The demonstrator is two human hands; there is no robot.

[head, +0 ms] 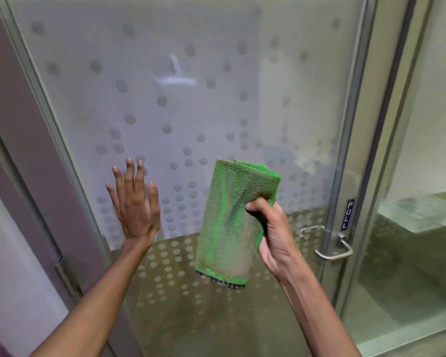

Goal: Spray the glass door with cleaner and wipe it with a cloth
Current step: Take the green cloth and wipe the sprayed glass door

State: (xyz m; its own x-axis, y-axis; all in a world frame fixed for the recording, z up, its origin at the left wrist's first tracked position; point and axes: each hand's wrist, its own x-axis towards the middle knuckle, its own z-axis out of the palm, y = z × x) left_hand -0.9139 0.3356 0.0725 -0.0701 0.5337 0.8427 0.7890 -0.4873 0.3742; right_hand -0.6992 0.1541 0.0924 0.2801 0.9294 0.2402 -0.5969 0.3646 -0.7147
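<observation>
Frosted glass door (180, 104) fills most of the view, straight ahead of the person and just beyond both raised hands. Its pane carries a scatter of grey dots, and a clearer band runs across its lower part. No spray bottle is in sight.

Between the person and the pane hangs a green cloth (232, 222), folded into a long pad with its long axis running nearly upright, top edge tipped slightly toward the right. The right hand (271, 228) is closed around the cloth's right edge about halfway down, knuckles toward the camera, forearm rising from the lower right. The cloth appears to hang just in front of the glass; whether it touches cannot be told from this angle.

The left hand (135, 202) is empty, palm toward the door and fingers spread and pointing up, near the pane's left side; contact with the glass is uncertain. Its forearm comes up from the lower left.

The right hand is the one placed to wipe: the glass lies directly forward of the cloth, so a short push forward would probably press the pad flat against it.

Further out, a metal frame (345, 176) borders the door, with a lever handle (332, 248) and a small PULL sign (347, 214) at the right.
</observation>
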